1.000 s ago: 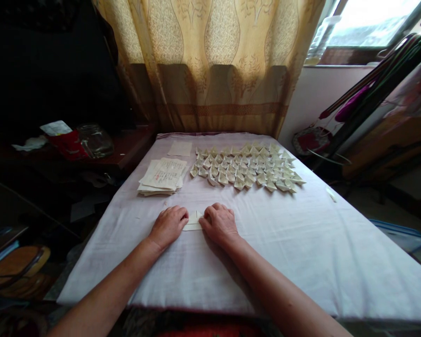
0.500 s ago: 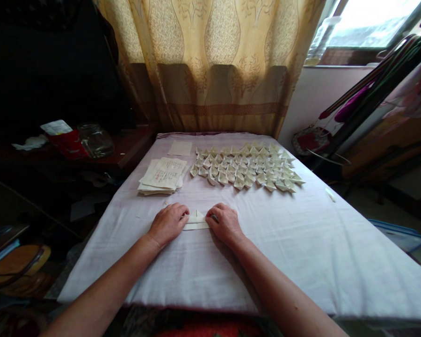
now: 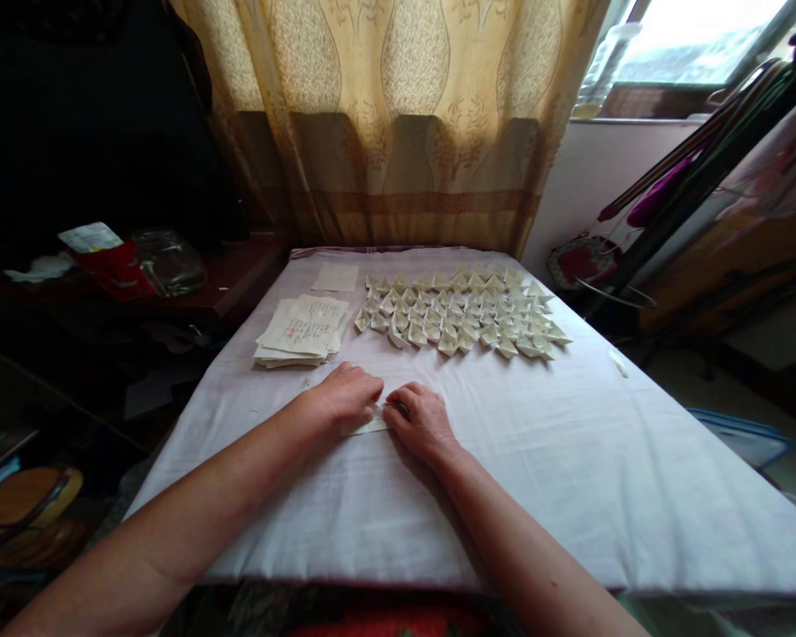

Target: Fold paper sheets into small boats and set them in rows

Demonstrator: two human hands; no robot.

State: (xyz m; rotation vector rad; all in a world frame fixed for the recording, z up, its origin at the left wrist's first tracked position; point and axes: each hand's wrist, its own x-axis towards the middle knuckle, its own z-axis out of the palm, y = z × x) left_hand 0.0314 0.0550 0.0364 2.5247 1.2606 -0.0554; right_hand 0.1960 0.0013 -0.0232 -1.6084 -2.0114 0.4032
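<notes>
Compare with the view half a second back: find the left hand (image 3: 348, 395) shifted rightward and forward, now lying palm-down across the folded paper piece (image 3: 369, 427), in place of the open triangle previously exposed between the two hands. Find the right hand (image 3: 419, 418) at nearly the same spot as before, fingers bent, fingertips set against the right end of the piece. Read the change as a probable fold-over or crease-pressing stage of the folding work, with the flap likely brought down and flattened under the left fingers; treat this as a judgement only. Locate the piece on the cloth-covered counter (image 3: 570, 460), directly beneath the left hand and touching the right fingertips, with only a narrow lower strip and a small tip visible in the gap. Regard both hands as curled and pressing downward; cannot tell whether gripping an edge or merely holding flat, owing to hidden contact. Note the rows of finished folded pieces (image 3: 461, 311) well apart toward the far edge, and the stack of flat sheets (image 3: 302, 332) near, beyond the left hand.
</notes>
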